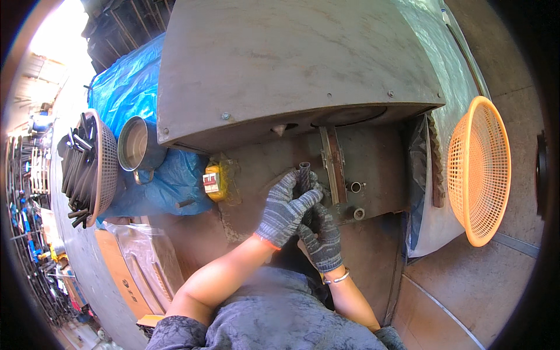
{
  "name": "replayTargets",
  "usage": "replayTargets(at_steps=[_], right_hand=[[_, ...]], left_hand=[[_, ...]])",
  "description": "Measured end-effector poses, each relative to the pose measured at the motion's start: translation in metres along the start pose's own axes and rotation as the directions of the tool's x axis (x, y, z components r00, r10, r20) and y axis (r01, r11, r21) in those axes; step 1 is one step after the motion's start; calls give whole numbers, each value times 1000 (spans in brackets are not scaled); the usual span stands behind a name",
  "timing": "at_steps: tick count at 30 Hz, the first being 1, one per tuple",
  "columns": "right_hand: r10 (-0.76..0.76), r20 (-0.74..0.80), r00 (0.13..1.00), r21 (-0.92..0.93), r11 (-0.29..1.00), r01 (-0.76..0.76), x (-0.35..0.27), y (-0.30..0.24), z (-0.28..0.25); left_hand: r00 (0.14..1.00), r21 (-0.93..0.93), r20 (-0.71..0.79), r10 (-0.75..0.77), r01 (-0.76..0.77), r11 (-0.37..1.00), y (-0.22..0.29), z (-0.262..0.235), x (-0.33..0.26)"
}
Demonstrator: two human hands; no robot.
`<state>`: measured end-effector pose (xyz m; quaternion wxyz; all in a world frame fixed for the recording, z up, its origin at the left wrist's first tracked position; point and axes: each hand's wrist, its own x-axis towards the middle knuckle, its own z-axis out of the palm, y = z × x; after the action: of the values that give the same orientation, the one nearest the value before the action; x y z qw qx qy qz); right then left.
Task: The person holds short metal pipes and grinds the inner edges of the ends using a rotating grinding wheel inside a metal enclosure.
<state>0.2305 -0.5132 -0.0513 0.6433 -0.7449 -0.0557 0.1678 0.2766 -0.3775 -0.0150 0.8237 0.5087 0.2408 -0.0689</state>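
In front of my body, both hands wear grey knitted gloves. My left hand is closed around a short dark metal tube, whose open end points up and away from me. Just below and to the right, my right hand curls its fingers against the tube's lower part, which the gloves mostly hide. Beyond the hands, a narrow metal rail runs out from under a large grey metal housing. Beside the rail, two small round metal tube ends stick up from the worktop.
To the left, a basket holds many dark tubes, next to a metal pot on blue plastic sheeting. A yellow packet lies near the housing. An orange basket stands at the right. Cardboard leans at the lower left.
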Motion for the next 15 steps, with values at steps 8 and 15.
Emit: replayTargets(at_steps=[8, 15], right_hand=[[-60, -42, 997, -37, 998, 59, 42, 4, 27], [35, 30, 999, -116, 993, -31, 54, -2, 28]], left_hand=[[996, -199, -21, -87, 81, 977, -9, -24, 37], [995, -128, -63, -78, 70, 989, 3, -31, 47]])
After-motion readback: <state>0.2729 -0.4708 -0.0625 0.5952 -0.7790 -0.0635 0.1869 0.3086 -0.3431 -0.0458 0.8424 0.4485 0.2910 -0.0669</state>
